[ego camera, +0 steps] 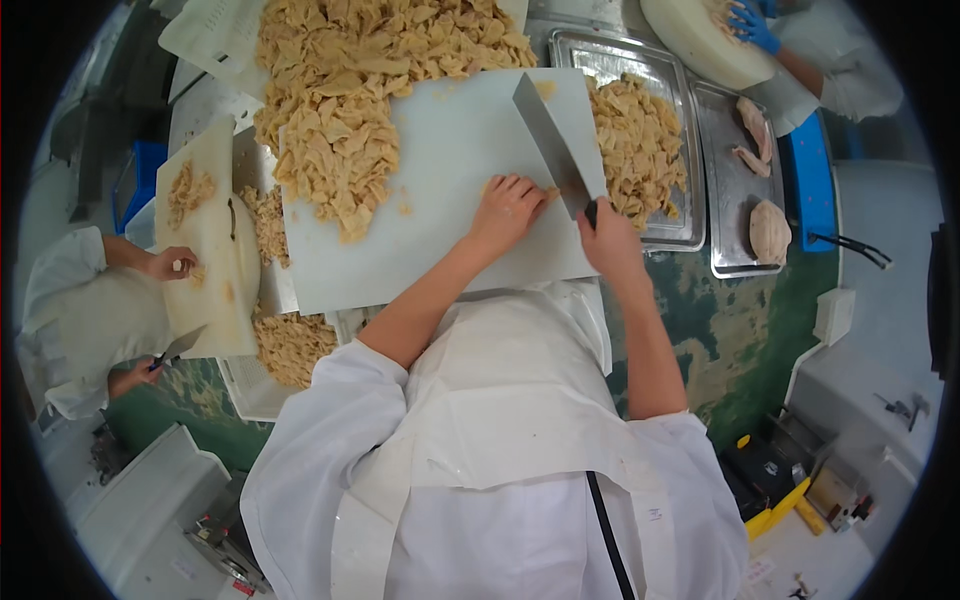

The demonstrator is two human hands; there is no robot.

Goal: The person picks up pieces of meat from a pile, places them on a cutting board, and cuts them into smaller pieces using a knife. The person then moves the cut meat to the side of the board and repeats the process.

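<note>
My right hand [616,241] grips the black handle of a cleaver [553,142]. The broad blade slants up and away to the left over the white cutting board [442,247]. Just left of the blade, my left hand [508,214] rests on the board with its fingers bent over a small yellowish piece [553,194], mostly hidden beneath them. A large heap of pale yellow meat or skin pieces [337,161] spreads over the board's far left and beyond it. More cut pieces [637,150] lie in a metal tray [690,202] right of the board.
Another metal tray [724,247] holds a whole poultry carcass [769,232] and two loose pieces. A co-worker at left holds a knife [182,343] by another board [214,300]. A blue-gloved hand [752,28] works at far right. A white basket [259,397] of chopped pieces stands at left.
</note>
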